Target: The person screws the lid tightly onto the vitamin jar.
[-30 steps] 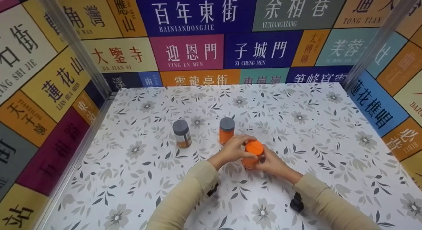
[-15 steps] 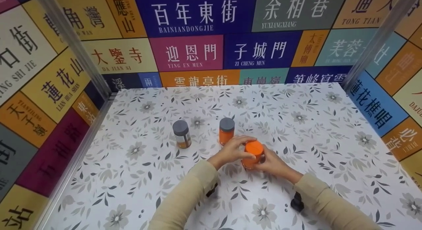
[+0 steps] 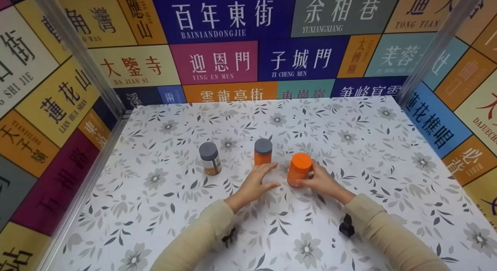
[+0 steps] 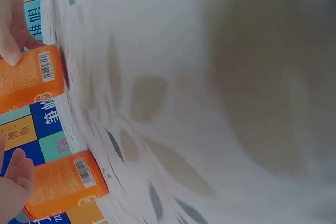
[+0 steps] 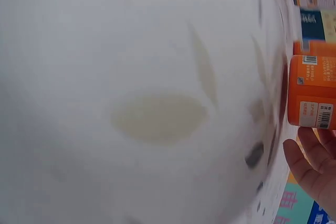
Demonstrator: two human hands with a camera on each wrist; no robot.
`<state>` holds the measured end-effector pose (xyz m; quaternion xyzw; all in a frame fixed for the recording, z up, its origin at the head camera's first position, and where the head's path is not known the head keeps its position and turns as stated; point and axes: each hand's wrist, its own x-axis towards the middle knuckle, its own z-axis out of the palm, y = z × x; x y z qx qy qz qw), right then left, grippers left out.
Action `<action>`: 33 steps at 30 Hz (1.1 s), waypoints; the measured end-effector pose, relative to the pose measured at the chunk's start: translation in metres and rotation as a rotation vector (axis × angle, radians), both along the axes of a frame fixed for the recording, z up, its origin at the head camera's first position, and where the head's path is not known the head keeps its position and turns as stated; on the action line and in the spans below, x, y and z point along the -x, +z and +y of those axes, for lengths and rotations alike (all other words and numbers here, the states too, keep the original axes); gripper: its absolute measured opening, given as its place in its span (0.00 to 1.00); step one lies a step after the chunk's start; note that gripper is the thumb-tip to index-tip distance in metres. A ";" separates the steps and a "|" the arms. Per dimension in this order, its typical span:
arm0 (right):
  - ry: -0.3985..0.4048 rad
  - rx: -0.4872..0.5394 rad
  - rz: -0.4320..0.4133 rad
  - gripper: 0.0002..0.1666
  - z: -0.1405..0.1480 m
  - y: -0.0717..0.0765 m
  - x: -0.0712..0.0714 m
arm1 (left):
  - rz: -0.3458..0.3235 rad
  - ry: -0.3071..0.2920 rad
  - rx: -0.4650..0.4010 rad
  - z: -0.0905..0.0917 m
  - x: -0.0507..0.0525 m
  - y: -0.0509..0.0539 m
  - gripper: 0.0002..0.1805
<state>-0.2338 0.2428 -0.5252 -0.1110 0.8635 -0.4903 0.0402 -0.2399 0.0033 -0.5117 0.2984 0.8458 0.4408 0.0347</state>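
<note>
An orange jar with a flat orange top (image 3: 299, 169) stands upright right of centre in the head view. My right hand (image 3: 324, 182) holds it from the right side, thumb in front; the far fingers are hidden. Its printed label shows in the right wrist view, beside the fingers of that hand (image 5: 315, 169). Left of it, my left hand (image 3: 254, 185) is held with fingers spread and nothing in them. Just behind that hand is a second orange jar (image 3: 263, 152) with a grey lid, partly covered by the fingers; I cannot tell whether they touch.
A clear jar with a grey lid (image 3: 210, 159) and brownish contents at its bottom stands farther left. The table (image 3: 217, 119) has a white cloth with grey flowers and leaves. Colourful lettered panels (image 3: 223, 61) rise behind and at both sides.
My left hand has let go of the orange-topped jar and drawn left. The right hand has moved that jar slightly farther back. The head view has shifted a little.
</note>
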 end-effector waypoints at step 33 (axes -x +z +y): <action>-0.153 -0.005 -0.155 0.44 0.039 -0.011 0.031 | -0.195 0.362 0.031 -0.142 -0.015 0.005 0.20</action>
